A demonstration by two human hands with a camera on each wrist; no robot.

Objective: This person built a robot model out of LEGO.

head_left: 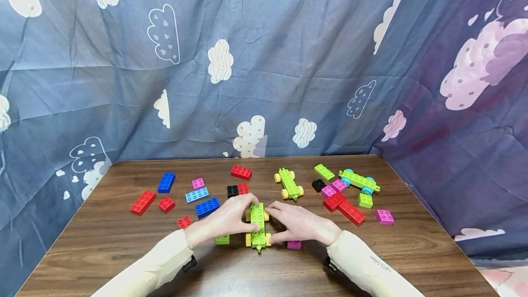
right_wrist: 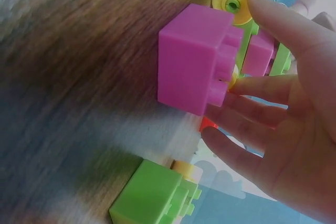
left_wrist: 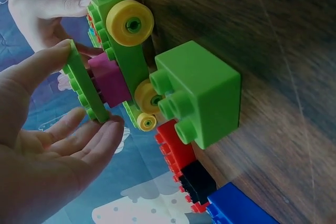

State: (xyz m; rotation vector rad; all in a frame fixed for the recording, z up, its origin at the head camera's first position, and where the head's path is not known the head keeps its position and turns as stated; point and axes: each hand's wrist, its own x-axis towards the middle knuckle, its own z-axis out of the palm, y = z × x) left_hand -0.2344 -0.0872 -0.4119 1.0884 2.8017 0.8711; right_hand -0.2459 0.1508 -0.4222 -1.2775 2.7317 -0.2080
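A flat lime-green plate (left_wrist: 84, 85) sits over a pink brick (left_wrist: 109, 81) on a lime-green car base (left_wrist: 134, 59) with yellow wheels (left_wrist: 130, 23). My left hand (head_left: 231, 217) pinches the plate at its ends between thumb and fingers. From the other side my right hand (head_left: 303, 223) holds the car base, its thumb on the near wheel and a finger at the far wheel. Whether the plate is pressed fully onto the pink brick I cannot tell. Beside the left hand stands a green brick (left_wrist: 205, 93); a loose pink brick (right_wrist: 189, 61) stands near the right palm.
Behind the hands stands a second yellow-wheeled green base (head_left: 289, 183). At right lie a blue-wheeled green base (head_left: 359, 181), a green plate (head_left: 324, 172) and several red, pink and black bricks. Blue (head_left: 166, 182) and red bricks (head_left: 143, 202) are scattered at left. A cloth curtain (head_left: 264, 58) hangs behind the table.
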